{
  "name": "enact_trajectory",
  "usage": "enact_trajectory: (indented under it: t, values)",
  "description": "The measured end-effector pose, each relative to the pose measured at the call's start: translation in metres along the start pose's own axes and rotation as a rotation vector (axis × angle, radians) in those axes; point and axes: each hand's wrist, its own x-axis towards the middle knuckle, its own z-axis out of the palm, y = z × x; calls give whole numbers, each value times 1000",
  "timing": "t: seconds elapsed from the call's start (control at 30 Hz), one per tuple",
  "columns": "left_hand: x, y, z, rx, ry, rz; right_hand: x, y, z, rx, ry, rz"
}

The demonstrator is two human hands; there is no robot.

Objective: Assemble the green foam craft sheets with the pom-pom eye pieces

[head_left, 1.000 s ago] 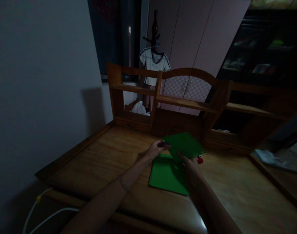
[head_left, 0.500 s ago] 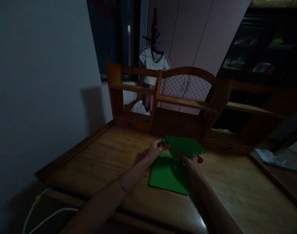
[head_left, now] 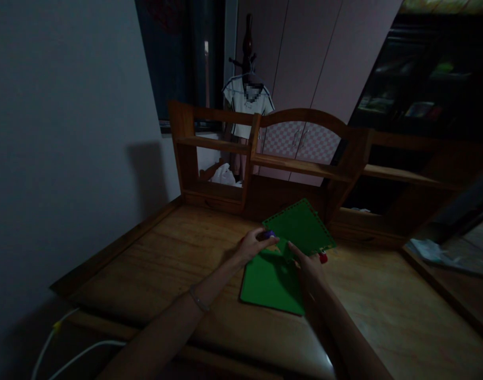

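My right hand (head_left: 310,264) grips the near corner of a green sheet (head_left: 302,227), which is tilted up and has rows of small holes along its edges. Pinched in my left hand (head_left: 253,245) is a small purple object (head_left: 269,234), too dark and small to name, close to the sheet's left edge. Below both hands a flat green board (head_left: 271,282) lies on the table, partly covered by my right hand and its shadow. A small red thing (head_left: 323,257) shows just right of my right hand; whether it touches the hand I cannot tell.
The wooden tabletop (head_left: 146,269) has a raised shelf unit (head_left: 304,164) along its back. A white cable (head_left: 94,345) hangs at the near left. Clear plastic (head_left: 433,252) lies beyond the right edge. A wall (head_left: 67,158) borders the left side.
The green sheet has turned and tipped up, so its face and holed edges show more. The purple object is more visible in my left hand. Both hands stay nearly in place.
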Motion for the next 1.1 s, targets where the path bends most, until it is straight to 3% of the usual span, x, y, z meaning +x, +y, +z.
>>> enact_trajectory:
  t: [0.2,0.5,0.87,1.1]
  values:
    - [2,-6,1,47,0,2,3,4,-2,85,41,113]
    - [-3,4,4,141,-15,19,12,14,-10,34,47,52]
    - [-2,5,3,76,-1,10,6,2,-1,99,63,79]
    - [-2,4,2,36,18,-10,8,8,-5,96,41,102]
